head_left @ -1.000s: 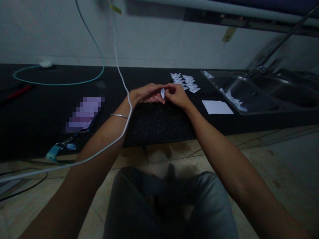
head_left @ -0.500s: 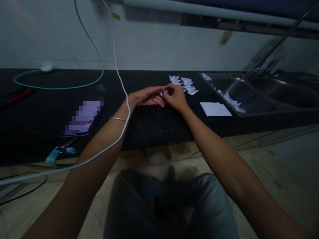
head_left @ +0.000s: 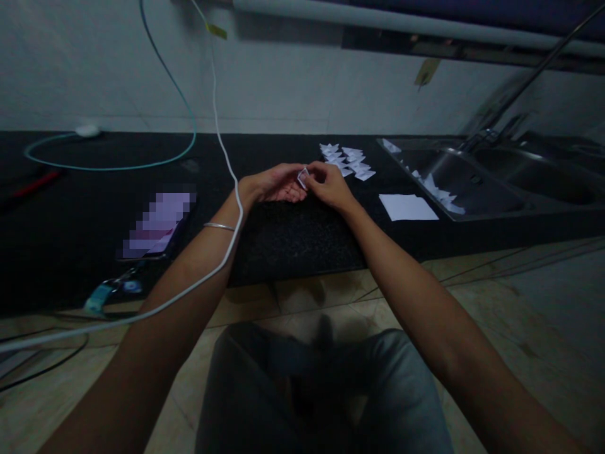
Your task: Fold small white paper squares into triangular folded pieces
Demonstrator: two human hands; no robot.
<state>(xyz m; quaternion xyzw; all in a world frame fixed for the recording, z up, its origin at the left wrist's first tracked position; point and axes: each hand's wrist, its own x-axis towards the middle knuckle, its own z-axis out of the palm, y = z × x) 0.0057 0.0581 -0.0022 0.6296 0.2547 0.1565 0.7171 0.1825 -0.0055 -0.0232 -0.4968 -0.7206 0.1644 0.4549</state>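
Note:
My left hand and my right hand meet over the black counter, fingertips pinched together on a small folded piece of white paper. A thin bangle sits on my left wrist. Just beyond my right hand lies a cluster of several small folded white paper pieces. A flat white paper sheet rests on the counter to the right.
A steel sink with paper scraps in it is at the right. A phone lies left on the counter. A white cable drapes over my left forearm; a teal cable loops at the back left.
The folded paper has turned between my fingertips; both hands stay together in nearly the same spot above the counter.

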